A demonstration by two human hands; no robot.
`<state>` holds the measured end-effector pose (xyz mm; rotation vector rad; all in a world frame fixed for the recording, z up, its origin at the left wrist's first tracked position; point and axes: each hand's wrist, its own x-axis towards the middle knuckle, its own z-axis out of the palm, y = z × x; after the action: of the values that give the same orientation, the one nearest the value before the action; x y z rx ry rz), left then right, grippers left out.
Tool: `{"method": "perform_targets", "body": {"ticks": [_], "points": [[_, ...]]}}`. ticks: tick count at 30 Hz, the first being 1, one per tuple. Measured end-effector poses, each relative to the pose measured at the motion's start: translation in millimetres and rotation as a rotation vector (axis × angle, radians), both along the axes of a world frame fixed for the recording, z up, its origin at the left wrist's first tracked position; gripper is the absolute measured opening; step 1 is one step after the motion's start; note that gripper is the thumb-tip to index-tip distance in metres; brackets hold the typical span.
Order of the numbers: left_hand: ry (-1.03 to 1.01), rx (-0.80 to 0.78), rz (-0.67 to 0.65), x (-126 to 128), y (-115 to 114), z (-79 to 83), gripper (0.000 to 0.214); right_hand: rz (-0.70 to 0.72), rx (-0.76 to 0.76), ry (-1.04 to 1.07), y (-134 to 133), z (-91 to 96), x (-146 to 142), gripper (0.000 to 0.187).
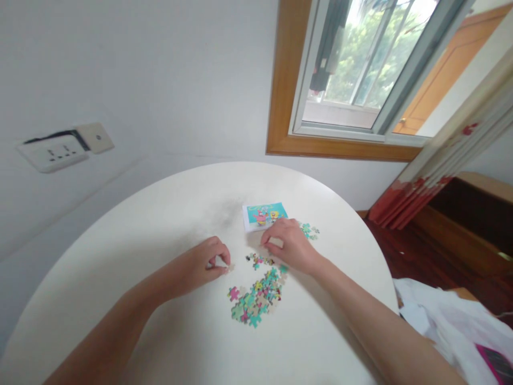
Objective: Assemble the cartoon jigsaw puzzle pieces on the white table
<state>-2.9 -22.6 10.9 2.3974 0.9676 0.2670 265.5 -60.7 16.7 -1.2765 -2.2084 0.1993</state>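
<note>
My left hand (210, 259) pinches a pale puzzle piece (230, 268) between thumb and fingertips, just left of the loose pieces. Closed in a pinch, my right hand (287, 243) hovers at the lower edge of a picture card (264, 214) with cartoon figures on a turquoise ground. Whatever sits between its fingertips is too small to make out. Below it lies a little cluster of puzzle pieces (260, 260). Nearer to me spreads a heap of loose puzzle pieces (256, 302) in turquoise, pink, yellow and beige. One pink piece (233, 293) lies at the heap's left edge.
More turquoise pieces (308, 230) lie beyond my right wrist, partly hidden by it. The round white table (132, 256) stands close to a wall with a socket (56, 153) and a window. White bags (444, 326) are heaped to the right of the table.
</note>
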Motion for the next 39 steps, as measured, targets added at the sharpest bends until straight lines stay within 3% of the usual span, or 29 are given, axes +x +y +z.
{"method": "perform_targets", "body": {"ticks": [3,5,11,16,20,25,28,31,39], "points": [[-0.001,-0.013,-0.007,-1,1,-3.0,0.014,-0.261,0.097,-0.099,6,6.7,47,0.007],[-0.004,-0.022,-0.010,-1,1,-3.9,0.014,-0.356,0.093,-0.185,9,6.8,73,0.007],[0.014,-0.031,0.004,0,-1,-2.0,0.014,-0.347,-0.054,-0.329,12,-0.6,93,0.012],[-0.007,-0.025,-0.009,1,-1,-2.1,0.013,-0.340,-0.080,-0.225,8,4.1,95,0.018],[-0.016,0.001,0.009,4,-2,-2.7,0.016,-0.234,-0.021,-0.112,2,6.8,81,0.019],[-0.031,0.054,0.029,11,-6,-3.2,0.016,0.077,-0.064,-0.069,-10,1.0,32,0.023],[-0.043,0.077,0.041,15,-8,-5.4,0.015,0.172,-0.071,-0.096,-15,-3.3,10,0.025],[-0.076,0.107,0.034,19,-9,-8.4,0.016,0.127,-0.061,-0.142,-17,-7.4,-2,0.025],[-0.066,0.139,0.023,22,-10,-8.8,0.018,-0.164,-0.092,-0.249,-19,-11.4,-34,0.031]]}}
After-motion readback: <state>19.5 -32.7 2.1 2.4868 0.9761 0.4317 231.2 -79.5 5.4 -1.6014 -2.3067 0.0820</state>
